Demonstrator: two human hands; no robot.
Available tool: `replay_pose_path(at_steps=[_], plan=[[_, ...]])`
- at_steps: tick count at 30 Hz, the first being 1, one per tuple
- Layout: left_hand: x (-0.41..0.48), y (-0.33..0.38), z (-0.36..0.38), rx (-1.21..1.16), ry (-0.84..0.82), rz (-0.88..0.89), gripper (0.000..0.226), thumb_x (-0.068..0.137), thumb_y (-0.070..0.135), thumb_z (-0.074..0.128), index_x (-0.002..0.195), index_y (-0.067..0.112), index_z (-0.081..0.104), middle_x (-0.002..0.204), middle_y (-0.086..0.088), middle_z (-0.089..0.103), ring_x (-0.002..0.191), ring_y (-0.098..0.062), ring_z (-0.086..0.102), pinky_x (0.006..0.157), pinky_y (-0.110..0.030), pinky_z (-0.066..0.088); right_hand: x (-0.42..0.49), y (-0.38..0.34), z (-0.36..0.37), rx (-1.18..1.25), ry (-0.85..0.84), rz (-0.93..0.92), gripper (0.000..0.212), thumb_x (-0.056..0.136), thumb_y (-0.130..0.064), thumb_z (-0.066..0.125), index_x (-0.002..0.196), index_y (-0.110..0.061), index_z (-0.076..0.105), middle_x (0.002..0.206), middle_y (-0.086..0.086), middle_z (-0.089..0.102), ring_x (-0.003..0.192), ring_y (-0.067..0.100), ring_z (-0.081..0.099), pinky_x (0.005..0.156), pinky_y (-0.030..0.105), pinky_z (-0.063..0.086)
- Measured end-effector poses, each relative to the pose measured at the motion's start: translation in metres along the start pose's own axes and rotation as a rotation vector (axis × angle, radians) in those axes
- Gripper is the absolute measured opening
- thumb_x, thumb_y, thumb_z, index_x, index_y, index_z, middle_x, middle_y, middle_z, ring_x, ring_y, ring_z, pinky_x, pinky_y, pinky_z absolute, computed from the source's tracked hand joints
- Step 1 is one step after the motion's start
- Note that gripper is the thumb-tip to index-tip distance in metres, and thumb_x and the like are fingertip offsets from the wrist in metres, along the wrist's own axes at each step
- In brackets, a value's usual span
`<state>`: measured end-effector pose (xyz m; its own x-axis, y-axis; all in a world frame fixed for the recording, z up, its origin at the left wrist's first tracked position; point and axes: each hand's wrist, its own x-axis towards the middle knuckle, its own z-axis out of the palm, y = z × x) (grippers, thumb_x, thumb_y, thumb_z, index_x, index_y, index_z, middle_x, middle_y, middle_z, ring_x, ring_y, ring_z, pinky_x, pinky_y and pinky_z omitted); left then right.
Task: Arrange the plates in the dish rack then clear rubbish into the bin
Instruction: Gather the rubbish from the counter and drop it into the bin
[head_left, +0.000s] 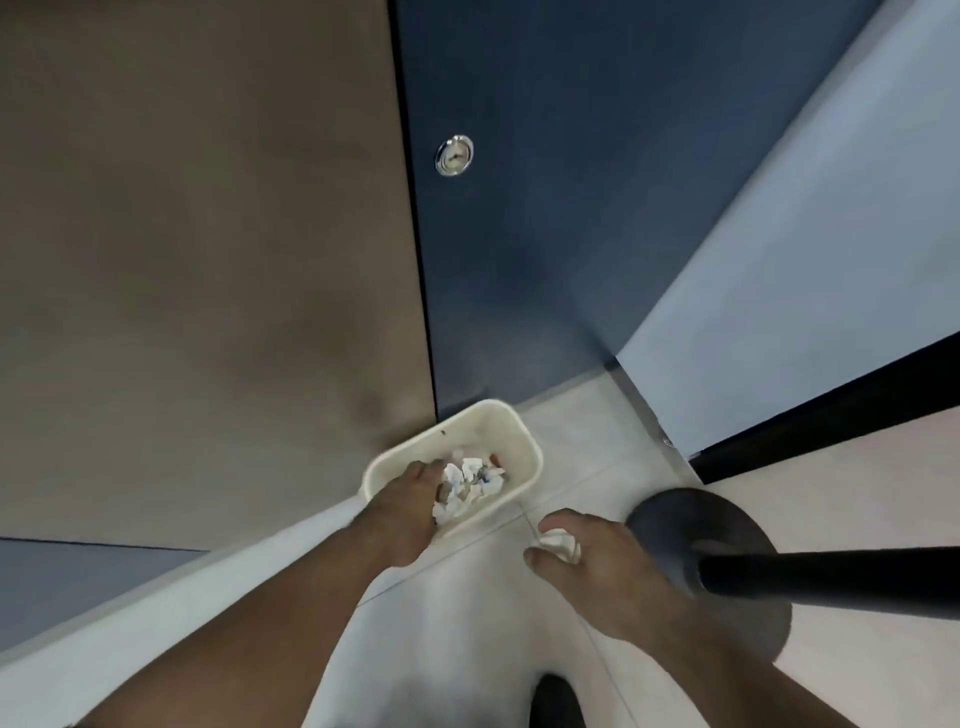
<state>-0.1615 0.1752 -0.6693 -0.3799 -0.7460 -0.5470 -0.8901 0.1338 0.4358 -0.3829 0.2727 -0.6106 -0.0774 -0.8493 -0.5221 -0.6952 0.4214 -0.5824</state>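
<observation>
Bin (524, 441), cream, floor: left hand (410, 499) over rim, grip unclear; right hand (597, 556) clutched paper wad (558, 543) w/ curled fingers — best carried fully above rim before release.

Head camera looks steeply down, near floor (519, 623)

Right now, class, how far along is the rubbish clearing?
Done: crumpled paper already lies in the bin. In hand: the left hand reaches into the bin, and the right hand holds a paper wad beside it. Left: binning that wad. No plates or rack in view.
</observation>
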Motion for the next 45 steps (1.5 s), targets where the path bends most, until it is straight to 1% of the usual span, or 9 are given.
replay_pose_path(at_steps=[3,6,10,14,21,28,35,40,45], plan=[[0.033,-0.017,0.028,-0.008,0.029,0.006,0.060,0.093,0.025,0.053,0.147,0.024,0.027,0.131,0.002,0.050,0.125,-0.024,0.046,0.095,-0.030,0.043,0.023,0.024,0.020,-0.001,0.001,0.011,0.032,0.070,-0.062,0.061,0.095,-0.042,0.063,0.080,-0.015,0.062,0.070,-0.001,0.057,0.059,0.013,0.041],[0.046,-0.029,0.039,0.149,0.087,-0.054,0.070,0.088,0.014,0.057,0.147,0.025,0.021,0.139,0.001,0.043,0.124,-0.021,0.044,0.094,-0.034,0.046,0.047,0.032,0.033,-0.021,-0.019,0.001,0.035,0.072,-0.060,0.062,0.101,-0.041,0.063,0.090,-0.014,0.062,0.078,0.001,0.057,0.064,0.015,0.042],[0.036,-0.031,0.031,0.113,0.252,-0.032,0.032,0.095,0.027,0.045,0.126,0.024,0.054,0.120,0.003,0.058,0.107,-0.020,0.055,0.078,-0.032,0.048,0.086,0.015,0.044,-0.142,-0.070,-0.103,0.043,0.076,-0.062,0.057,0.112,-0.039,0.060,0.103,-0.012,0.058,0.092,0.011,0.056,0.076,0.023,0.043],[0.025,-0.032,0.011,0.069,0.386,0.007,0.019,0.095,0.030,0.045,0.101,0.023,0.061,0.103,0.006,0.060,0.096,-0.019,0.056,0.072,-0.031,0.045,0.140,-0.009,0.060,-0.272,-0.095,-0.227,0.041,0.080,-0.055,0.059,0.118,-0.040,0.056,0.119,-0.009,0.054,0.099,0.012,0.051,0.078,0.029,0.042],[0.015,-0.041,-0.005,0.061,0.420,0.057,0.031,0.096,0.034,0.048,0.124,0.026,0.056,0.121,0.009,0.057,0.108,-0.015,0.054,0.089,-0.033,0.048,0.192,-0.014,0.086,-0.487,-0.141,-0.473,0.069,0.081,-0.046,0.069,0.142,-0.032,0.041,0.146,-0.003,0.041,0.134,0.020,0.030,0.109,0.035,0.028],[-0.045,-0.004,-0.060,0.058,0.403,0.101,0.034,0.096,0.040,0.042,0.124,0.027,0.055,0.120,0.012,0.056,0.110,-0.013,0.054,0.091,-0.031,0.045,0.117,-0.042,0.016,-0.385,0.018,-0.460,0.046,0.087,-0.043,0.056,0.131,-0.030,0.054,0.135,-0.013,0.053,0.128,0.007,0.037,0.105,0.025,0.035],[-0.157,0.075,-0.178,0.060,0.445,0.259,0.029,0.095,0.043,0.039,0.111,0.029,0.058,0.105,0.015,0.057,0.102,-0.011,0.053,0.085,-0.034,0.046,-0.009,-0.143,-0.097,-0.332,0.130,-0.485,0.045,0.089,-0.053,0.050,0.130,-0.034,0.053,0.125,-0.014,0.055,0.118,0.009,0.044,0.096,0.032,0.043],[-0.251,0.127,-0.266,0.151,0.520,0.322,0.048,0.091,0.055,0.021,0.109,0.030,0.058,0.105,0.015,0.058,0.099,-0.008,0.054,0.079,-0.035,0.049,-0.095,-0.235,-0.176,-0.297,0.226,-0.522,0.045,0.089,-0.056,0.045,0.127,-0.033,0.053,0.107,-0.019,0.050,0.105,0.006,0.046,0.090,0.032,0.045],[-0.324,0.152,-0.346,0.120,0.646,0.426,0.030,0.093,0.043,0.037,0.102,0.027,0.061,0.099,0.012,0.062,0.090,-0.011,0.059,0.071,-0.035,0.050,-0.155,-0.315,-0.231,-0.219,0.305,-0.570,0.049,0.087,-0.058,0.046,0.127,-0.031,0.054,0.108,-0.019,0.052,0.103,-0.001,0.049,0.086,0.020,0.041]])
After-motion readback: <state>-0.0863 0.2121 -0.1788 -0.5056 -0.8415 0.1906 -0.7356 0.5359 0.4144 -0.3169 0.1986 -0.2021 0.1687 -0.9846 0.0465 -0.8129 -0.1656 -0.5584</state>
